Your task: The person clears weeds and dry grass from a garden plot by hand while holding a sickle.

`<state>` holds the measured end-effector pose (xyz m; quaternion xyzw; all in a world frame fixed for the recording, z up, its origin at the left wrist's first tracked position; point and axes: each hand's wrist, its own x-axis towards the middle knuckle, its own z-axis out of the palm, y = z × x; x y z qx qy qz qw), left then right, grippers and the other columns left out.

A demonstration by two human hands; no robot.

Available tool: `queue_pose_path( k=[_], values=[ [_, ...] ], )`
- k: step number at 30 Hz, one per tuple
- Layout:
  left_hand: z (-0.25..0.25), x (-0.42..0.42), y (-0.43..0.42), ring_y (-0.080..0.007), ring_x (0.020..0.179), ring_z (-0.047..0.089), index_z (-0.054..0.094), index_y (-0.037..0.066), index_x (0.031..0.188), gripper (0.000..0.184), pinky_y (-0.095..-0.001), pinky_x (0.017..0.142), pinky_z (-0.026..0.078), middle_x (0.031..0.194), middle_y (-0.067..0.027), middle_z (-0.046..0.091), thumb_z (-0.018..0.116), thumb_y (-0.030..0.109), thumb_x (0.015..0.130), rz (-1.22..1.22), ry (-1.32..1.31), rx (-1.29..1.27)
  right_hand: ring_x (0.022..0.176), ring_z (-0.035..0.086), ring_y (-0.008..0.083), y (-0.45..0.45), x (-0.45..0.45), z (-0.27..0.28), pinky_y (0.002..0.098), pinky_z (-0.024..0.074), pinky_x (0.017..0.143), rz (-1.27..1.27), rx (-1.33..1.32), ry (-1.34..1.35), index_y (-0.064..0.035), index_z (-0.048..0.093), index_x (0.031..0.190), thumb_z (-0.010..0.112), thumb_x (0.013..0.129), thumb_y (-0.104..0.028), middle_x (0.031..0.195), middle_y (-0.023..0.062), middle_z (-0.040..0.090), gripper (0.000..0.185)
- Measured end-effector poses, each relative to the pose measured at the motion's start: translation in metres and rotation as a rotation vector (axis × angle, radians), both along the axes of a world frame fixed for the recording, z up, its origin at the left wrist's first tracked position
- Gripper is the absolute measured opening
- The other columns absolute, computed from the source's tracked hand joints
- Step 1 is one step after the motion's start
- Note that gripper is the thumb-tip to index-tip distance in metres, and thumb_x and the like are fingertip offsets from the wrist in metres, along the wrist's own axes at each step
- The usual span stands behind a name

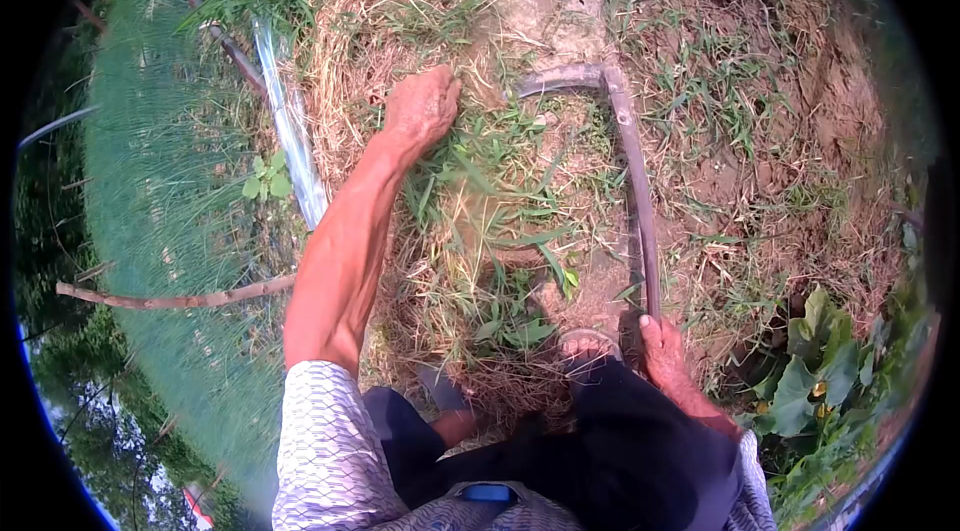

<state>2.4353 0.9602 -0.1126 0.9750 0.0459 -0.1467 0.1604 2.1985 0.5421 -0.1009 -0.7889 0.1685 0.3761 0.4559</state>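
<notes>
My right hand (pixel 662 351) is wrapped round the lower end of a sickle's long wooden handle (pixel 637 171). The curved sickle blade (pixel 562 79) points left from the handle's far end, close over the soil and short grass. Stretched forward, my left hand (pixel 422 103) is closed in a fist just above the grass, left of the blade's tip. Its fingertips are turned away, so whatever they hold is hidden. Green and dry cut grass (pixel 500 201) lies between my two arms, in front of my feet.
Green netting (pixel 170 171) runs along the left, with a branch (pixel 180 297) and a strip of shiny plastic (pixel 290 126) beside it. Leafy plants (pixel 800 391) grow at the lower right. Weedy soil (pixel 740 171) slopes along the right. My sandalled foot (pixel 590 341) stands near the handle.
</notes>
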Motion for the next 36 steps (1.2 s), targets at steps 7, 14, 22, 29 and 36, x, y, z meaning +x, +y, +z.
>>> queue_pose_path(
  k=[7,14,22,29,36],
  values=[
    [0.004,-0.027,-0.032,-0.0406,0.080,0.061,0.052,0.004,0.098,0.031,-0.0504,0.071,0.045,0.080,-0.0225,0.059,0.048,0.034,0.096,0.064,-0.007,0.083,0.056,0.043,0.0065,-0.035,-0.011,0.066,0.0251,0.0363,0.051,-0.290,0.058,0.393,-0.0067,0.052,0.089,0.050,0.099,-0.037,0.063,-0.0044,0.042,0.032],
    [0.012,-0.123,-0.060,-0.0322,0.079,0.061,0.051,0.004,0.109,0.035,-0.0453,0.067,0.046,0.088,-0.0163,0.053,0.059,0.030,0.087,-0.236,0.047,0.195,0.049,0.048,0.0120,-0.027,0.043,0.052,0.0299,0.0402,0.046,0.150,-0.117,0.220,-0.0002,0.056,0.100,0.049,0.097,-0.047,0.064,0.0037,0.050,0.048],
    [0.014,-0.130,0.013,-0.0294,0.069,0.064,0.050,0.006,0.092,0.013,-0.0435,0.062,0.047,0.082,-0.0128,0.057,0.055,0.008,0.081,-0.261,-0.048,0.430,0.060,0.059,0.0303,0.027,0.103,0.013,0.0441,0.0471,0.058,0.305,-0.120,-0.040,0.0055,0.054,0.108,0.046,0.097,-0.048,0.067,0.0162,0.057,0.056],
    [0.015,-0.149,-0.007,-0.0367,0.072,0.063,0.051,0.004,0.092,0.014,-0.0459,0.065,0.049,0.086,-0.0176,0.059,0.058,0.011,0.081,-0.231,0.110,0.249,0.064,0.060,0.0291,-0.078,-0.050,0.009,0.0397,0.0469,0.060,0.256,-0.257,0.058,0.0026,0.055,0.108,0.048,0.097,-0.046,0.069,0.0139,0.059,0.050],
    [0.016,-0.135,-0.005,-0.0366,0.072,0.061,0.053,0.005,0.096,0.017,-0.0471,0.064,0.047,0.084,-0.0150,0.057,0.056,0.011,0.081,-0.173,-0.023,0.231,0.049,0.044,0.0138,0.031,0.066,0.010,0.0324,0.0364,0.046,-0.087,0.025,-0.017,-0.0027,0.052,0.096,0.050,0.098,-0.043,0.058,0.0009,0.045,0.041]
  ],
)
